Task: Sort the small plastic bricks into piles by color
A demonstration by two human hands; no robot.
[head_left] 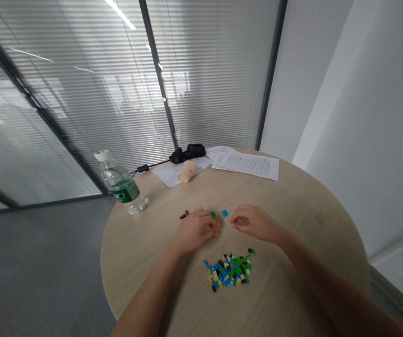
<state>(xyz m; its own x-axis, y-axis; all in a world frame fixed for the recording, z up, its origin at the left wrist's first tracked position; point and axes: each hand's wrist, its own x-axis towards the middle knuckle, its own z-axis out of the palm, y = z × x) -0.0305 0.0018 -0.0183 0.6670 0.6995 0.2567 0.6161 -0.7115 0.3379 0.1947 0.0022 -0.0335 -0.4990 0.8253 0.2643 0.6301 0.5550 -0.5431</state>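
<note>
My left hand (196, 229) rests on the round wooden table (293, 220) with its fingers curled in a pinch around small bricks; green and yellow bits show at its fingertips (213, 215). My right hand (252, 222) sits just to the right, fingers pinched together on something small that I cannot make out. A loose blue brick (224, 213) lies between the hands, slightly beyond them. A brown brick (184, 215) lies just left of my left hand. A pile of several small coloured bricks (230, 270) sits nearer to me, below both hands.
A water bottle with a green label (120, 185) stands at the table's left. A tipped paper cup (187, 171), printed sheets (247, 164) and a black bundle with a cable (187, 152) lie at the far edge. Glass walls with blinds stand behind.
</note>
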